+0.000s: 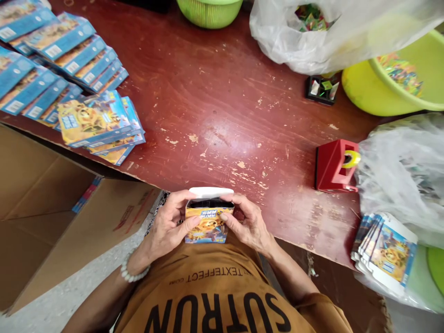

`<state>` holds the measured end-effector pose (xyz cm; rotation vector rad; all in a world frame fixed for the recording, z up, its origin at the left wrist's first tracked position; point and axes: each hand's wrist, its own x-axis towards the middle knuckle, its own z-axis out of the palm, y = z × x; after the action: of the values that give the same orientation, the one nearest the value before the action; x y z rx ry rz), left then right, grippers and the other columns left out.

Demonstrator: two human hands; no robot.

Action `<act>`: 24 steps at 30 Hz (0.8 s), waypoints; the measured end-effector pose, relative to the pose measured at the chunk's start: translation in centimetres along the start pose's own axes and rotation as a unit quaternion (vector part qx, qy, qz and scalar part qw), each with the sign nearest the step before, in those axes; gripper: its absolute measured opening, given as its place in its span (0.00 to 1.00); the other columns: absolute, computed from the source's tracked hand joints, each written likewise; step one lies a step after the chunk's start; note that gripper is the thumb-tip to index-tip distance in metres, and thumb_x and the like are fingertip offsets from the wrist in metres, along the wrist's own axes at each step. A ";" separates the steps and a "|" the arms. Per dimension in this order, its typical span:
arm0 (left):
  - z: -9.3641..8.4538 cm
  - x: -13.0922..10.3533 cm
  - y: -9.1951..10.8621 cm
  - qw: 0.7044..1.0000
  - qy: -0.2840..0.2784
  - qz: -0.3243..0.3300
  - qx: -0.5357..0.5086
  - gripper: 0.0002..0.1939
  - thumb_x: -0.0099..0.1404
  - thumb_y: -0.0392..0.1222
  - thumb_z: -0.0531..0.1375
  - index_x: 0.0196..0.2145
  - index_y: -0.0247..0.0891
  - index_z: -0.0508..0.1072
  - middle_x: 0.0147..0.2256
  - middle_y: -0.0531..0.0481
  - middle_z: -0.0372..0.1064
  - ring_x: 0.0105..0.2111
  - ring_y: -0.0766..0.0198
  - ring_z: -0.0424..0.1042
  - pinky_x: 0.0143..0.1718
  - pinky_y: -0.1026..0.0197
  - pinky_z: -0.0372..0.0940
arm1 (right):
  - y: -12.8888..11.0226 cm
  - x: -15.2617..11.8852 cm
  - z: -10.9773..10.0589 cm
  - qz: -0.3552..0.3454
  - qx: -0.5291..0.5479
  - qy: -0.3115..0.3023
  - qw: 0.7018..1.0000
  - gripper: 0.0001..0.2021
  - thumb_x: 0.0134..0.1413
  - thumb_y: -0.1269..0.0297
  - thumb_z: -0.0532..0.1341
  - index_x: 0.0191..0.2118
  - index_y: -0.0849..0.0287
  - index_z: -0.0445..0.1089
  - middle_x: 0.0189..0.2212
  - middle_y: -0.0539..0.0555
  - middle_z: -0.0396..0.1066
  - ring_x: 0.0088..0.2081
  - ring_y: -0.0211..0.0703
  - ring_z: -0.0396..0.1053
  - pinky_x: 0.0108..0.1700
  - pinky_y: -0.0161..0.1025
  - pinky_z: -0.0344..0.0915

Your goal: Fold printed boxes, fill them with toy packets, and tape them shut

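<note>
Close to my body, at the table's front edge, I hold a small printed cardboard box (207,229) in yellow and blue. Its white top flap (211,192) stands up, and something black shows inside the opening. My left hand (169,222) grips the box's left side, thumb across the printed front. My right hand (248,224) grips the right side the same way, thumb on the front and fingers near the flap. How far the black insert reaches down is hidden by the box walls.
Stacked filled-looking boxes (97,118) lie at the left, above an open carton (104,226). At the right are a red tape dispenser (329,166), flat unfolded boxes (391,252), a black tray (321,90), a yellow tub (367,92) and plastic bags (287,41). A green basket (210,14) stands at the back.
</note>
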<state>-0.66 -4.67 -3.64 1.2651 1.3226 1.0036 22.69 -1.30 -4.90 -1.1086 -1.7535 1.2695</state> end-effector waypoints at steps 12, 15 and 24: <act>-0.9 1.0 1.1 0.992 -0.020 0.038 0.121 0.09 0.68 0.42 0.62 0.41 0.42 0.83 0.35 0.50 0.82 0.31 0.61 0.79 0.32 0.64 0.74 | 0.3 -0.8 0.5 -0.009 0.013 -0.004 1.000 0.21 0.70 0.57 0.62 0.64 0.49 0.65 0.47 0.55 0.76 0.40 0.43 0.74 0.43 0.41 0.73; -0.8 1.2 0.9 0.992 0.001 0.049 0.116 0.12 0.70 0.43 0.59 0.41 0.43 0.84 0.37 0.49 0.82 0.34 0.60 0.79 0.35 0.62 0.74 | 0.9 -1.5 1.7 0.039 0.068 0.044 0.996 0.23 0.69 0.55 0.62 0.65 0.47 0.59 0.43 0.52 0.73 0.36 0.40 0.71 0.39 0.38 0.72; 0.0 1.0 -0.2 0.985 0.090 0.099 0.108 0.06 0.68 0.42 0.64 0.35 0.43 0.81 0.39 0.48 0.82 0.39 0.59 0.81 0.40 0.60 0.76 | 0.5 0.1 0.9 0.008 0.046 0.050 0.998 0.08 0.65 0.56 0.66 0.43 0.53 0.73 0.42 0.55 0.77 0.39 0.43 0.75 0.41 0.42 0.73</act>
<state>-0.60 -3.73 -3.93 1.5221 1.4971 1.1586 21.98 -1.48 -5.63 -1.1168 -1.5994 1.2701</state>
